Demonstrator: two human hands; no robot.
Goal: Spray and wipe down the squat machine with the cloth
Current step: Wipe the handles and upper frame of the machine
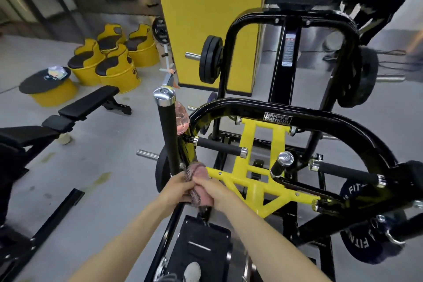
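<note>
Head view: both hands (196, 188) together, clamped around cloth (201, 188) on handle (168, 135).

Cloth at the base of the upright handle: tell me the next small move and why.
Probably slide the cloth upward along the upright handle toward its chrome cap. Both the left hand and right hand grip the cloth bunched at the handle's base, so the long black grip above it looks like the stretch left to wipe.

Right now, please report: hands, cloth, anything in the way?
Left hand, right hand: gripping pink cloth. Cloth at base of upright black handle. Bottle behind handle, not blocking.
</note>
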